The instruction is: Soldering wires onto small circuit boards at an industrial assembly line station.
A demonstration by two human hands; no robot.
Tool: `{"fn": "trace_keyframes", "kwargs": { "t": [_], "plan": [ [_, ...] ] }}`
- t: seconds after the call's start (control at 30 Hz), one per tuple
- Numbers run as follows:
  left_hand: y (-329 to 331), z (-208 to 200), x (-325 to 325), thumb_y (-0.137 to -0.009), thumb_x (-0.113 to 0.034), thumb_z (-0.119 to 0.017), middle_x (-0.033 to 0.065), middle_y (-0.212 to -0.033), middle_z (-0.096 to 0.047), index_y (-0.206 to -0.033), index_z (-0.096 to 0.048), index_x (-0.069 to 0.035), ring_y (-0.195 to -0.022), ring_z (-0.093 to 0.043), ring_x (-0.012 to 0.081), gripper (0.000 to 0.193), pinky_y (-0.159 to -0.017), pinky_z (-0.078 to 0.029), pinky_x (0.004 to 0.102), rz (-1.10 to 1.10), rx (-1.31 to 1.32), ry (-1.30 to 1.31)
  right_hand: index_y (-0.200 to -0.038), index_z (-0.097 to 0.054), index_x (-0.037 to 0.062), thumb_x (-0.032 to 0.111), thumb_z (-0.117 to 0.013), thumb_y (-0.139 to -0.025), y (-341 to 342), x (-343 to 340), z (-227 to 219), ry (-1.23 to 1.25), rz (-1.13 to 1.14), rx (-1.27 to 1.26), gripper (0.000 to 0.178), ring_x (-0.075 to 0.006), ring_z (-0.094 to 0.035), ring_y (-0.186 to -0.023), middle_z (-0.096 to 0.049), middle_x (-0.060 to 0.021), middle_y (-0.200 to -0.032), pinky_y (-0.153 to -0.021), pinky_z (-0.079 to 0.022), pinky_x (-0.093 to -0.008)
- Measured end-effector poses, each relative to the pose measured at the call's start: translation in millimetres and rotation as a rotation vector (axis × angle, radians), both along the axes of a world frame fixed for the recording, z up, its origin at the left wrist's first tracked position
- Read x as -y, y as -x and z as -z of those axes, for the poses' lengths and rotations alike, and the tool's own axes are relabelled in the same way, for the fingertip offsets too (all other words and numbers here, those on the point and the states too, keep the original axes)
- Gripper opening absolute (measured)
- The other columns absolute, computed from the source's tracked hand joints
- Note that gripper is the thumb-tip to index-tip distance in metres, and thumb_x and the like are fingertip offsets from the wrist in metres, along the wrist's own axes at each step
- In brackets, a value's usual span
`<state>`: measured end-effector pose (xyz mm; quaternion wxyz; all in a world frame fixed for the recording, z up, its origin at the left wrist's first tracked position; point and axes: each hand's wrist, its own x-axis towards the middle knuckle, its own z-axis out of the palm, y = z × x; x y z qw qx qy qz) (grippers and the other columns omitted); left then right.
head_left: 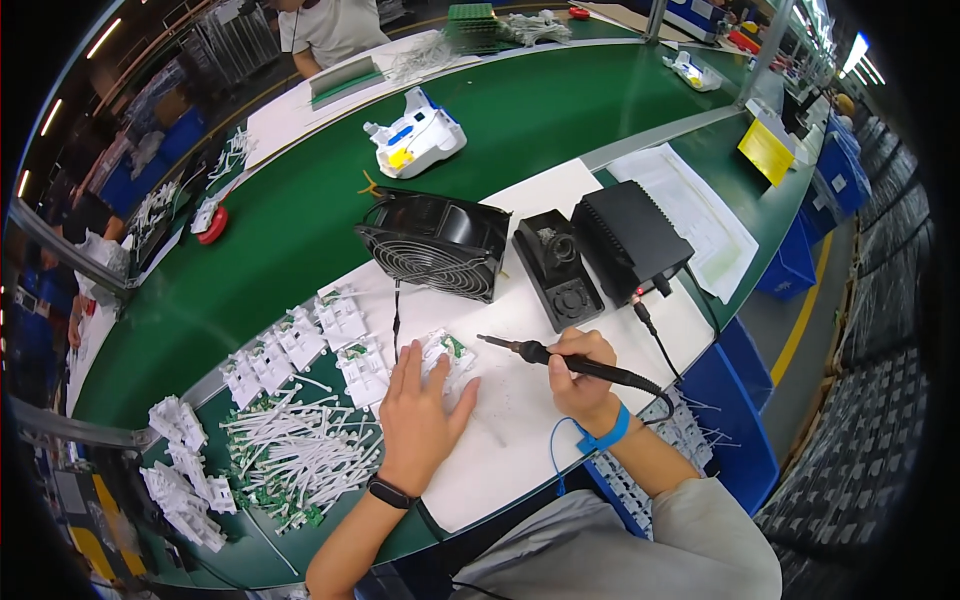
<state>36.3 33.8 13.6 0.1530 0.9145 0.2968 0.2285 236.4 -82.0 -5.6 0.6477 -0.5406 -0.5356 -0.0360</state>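
My right hand [585, 372] is closed round the black handle of a soldering iron [535, 352]. The iron's metal tip points left, a short way from a white plastic housing [440, 345] with a small green circuit board on it. Over that housing my left hand [420, 425] lies with its fingers spread, covering part of it and touching it. More white housings [340, 318] stand in rows just left of my left hand. Beside them lies a heap of white cables [300, 450] with small green boards at their ends.
Beyond my hands stand a black fan [430, 240], a black soldering iron stand [555, 268] and a black soldering station [632, 235]. A white device shell [415, 140] sits on the green belt. Blue bins [735, 430] are at the right. Across the belt sits another person [335, 35].
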Motion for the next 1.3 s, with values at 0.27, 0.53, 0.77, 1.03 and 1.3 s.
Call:
{"fn": "trace_keyframes", "kwargs": {
  "t": [0.27,0.53,0.77,1.03,1.3],
  "plan": [
    [-9.4,-10.9,8.5,-0.089,-0.017,-0.071,0.0327,-0.137,-0.059,-0.118,-0.072,0.000,-0.119,-0.064,0.0464,0.033,-0.083,-0.060,0.0483,-0.110,-0.094,-0.043,-0.096,-0.054,0.0005,0.006,-0.064,-0.093,-3.3,4.3,2.9,-0.042,0.054,0.029,0.012,-0.0134,-0.046,-0.059,-0.053,-0.0074,-0.072,-0.054,-0.035,-0.0283],
    [9.8,9.1,-2.7,-0.089,-0.003,-0.063,0.0224,-0.142,-0.059,-0.131,-0.065,-0.005,-0.115,-0.068,0.0383,0.042,-0.078,-0.062,0.0448,0.022,-0.066,-0.098,-0.096,-0.057,0.0004,0.009,-0.069,-0.090,-2.4,5.8,11.8,-0.060,0.105,-0.060,0.016,-0.0182,-0.054,-0.055,-0.059,-0.0093,-0.071,-0.053,-0.040,-0.0296],
    [16.5,-23.0,0.0,-0.086,-0.011,-0.073,0.0267,-0.154,-0.043,-0.140,-0.060,-0.001,-0.128,-0.051,0.0411,0.057,-0.105,-0.048,0.0458,0.172,-0.133,0.080,-0.098,-0.056,-0.0020,0.008,-0.067,-0.094,1.1,8.6,9.0,-0.079,0.140,-0.132,0.016,-0.0129,-0.050,-0.061,-0.056,-0.0088,-0.071,-0.057,-0.040,-0.0272],
    [8.4,9.2,13.9,-0.090,-0.012,-0.072,0.0301,-0.148,-0.048,-0.133,-0.062,0.004,-0.125,-0.054,0.0416,0.047,-0.102,-0.050,0.0455,0.034,-0.028,0.066,-0.100,-0.052,-0.0010,-0.001,-0.061,-0.095,5.3,6.7,5.7,0.063,-0.075,-0.165,0.011,-0.0127,-0.058,-0.056,-0.058,-0.0096,-0.074,-0.052,-0.049,-0.0235],
    [8.3,13.0,15.1,-0.085,-0.009,-0.077,0.0250,-0.145,-0.053,-0.121,-0.068,0.005,-0.113,-0.059,0.0370,0.039,-0.094,-0.053,0.0441,-0.019,0.141,0.047,-0.107,-0.055,-0.0031,-0.007,-0.065,-0.094,11.7,-2.0,2.6,0.244,-0.156,-0.161,0.017,-0.0170,-0.067,-0.064,-0.065,-0.0146,-0.077,-0.057,-0.054,-0.0265]
  ]
}}
